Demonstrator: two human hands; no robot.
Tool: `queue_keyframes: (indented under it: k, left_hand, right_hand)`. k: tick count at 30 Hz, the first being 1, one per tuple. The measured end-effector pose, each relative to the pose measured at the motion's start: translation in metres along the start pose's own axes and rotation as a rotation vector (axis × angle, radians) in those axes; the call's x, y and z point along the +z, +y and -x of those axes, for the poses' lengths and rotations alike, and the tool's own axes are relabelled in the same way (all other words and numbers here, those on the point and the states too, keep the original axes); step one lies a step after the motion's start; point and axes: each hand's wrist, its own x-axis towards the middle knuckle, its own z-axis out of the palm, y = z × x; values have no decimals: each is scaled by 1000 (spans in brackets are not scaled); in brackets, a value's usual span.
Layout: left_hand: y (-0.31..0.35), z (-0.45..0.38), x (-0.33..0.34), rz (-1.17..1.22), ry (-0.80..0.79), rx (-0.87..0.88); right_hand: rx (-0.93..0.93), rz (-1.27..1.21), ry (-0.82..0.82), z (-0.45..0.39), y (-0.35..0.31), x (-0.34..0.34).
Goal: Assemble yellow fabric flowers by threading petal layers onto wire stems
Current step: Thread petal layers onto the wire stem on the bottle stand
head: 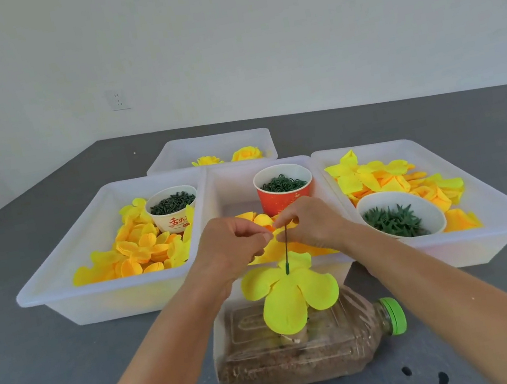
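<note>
Bottle (307, 348) under yellow petal layer (289, 297), threaded on dark wire stem (286, 250).

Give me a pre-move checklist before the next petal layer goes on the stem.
1. Stem held: ok, right hand pinches its top.
2. First petal layer on stem: ok, hangs at the lower end.
3. Left hand has next piece: cannot tell, fingers pinched, contents hidden.
4. Petal supply: ok, left tray and right tray stocked.
5. Bottle under work: ok, lying on its side.
</note>
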Motion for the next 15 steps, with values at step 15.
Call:
queue_keyframes:
  k: [15]
  left_hand:
    - [-9, -13, 5, 26, 88, -50]
  right_hand:
    - [-56, 190, -108, -4, -5, 9]
